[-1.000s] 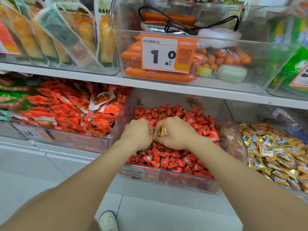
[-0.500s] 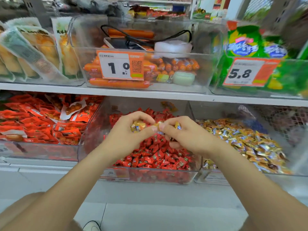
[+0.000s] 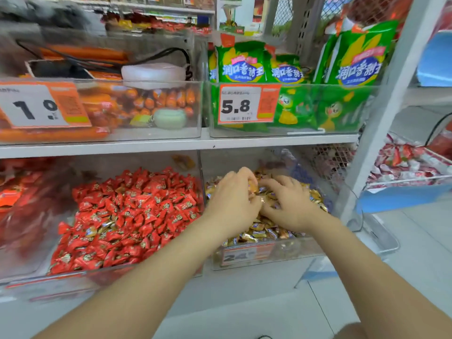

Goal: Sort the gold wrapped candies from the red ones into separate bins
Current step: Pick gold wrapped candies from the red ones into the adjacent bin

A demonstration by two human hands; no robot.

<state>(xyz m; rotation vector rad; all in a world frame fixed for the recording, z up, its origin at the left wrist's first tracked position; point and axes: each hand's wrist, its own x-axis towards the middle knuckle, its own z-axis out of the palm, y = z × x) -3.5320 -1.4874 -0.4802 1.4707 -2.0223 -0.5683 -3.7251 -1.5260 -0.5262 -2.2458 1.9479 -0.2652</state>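
Over the gold candy bin (image 3: 291,253), the left hand (image 3: 232,198) curls around gold candies (image 3: 259,232); the right hand (image 3: 292,205) rests bent-fingered on them, grip unclear; red candies (image 3: 127,216) lie left of it.

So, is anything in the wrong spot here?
Yes. A few gold candies lie among the red candies near the front of the left bin, not with the gold pile on the right. A phone and black cable also sit atop the sausages above.

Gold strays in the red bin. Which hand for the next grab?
Left, probably. The left hand is nearer the red bin, where the gold strays lie; the right hand is farther right and would have to cross over it.
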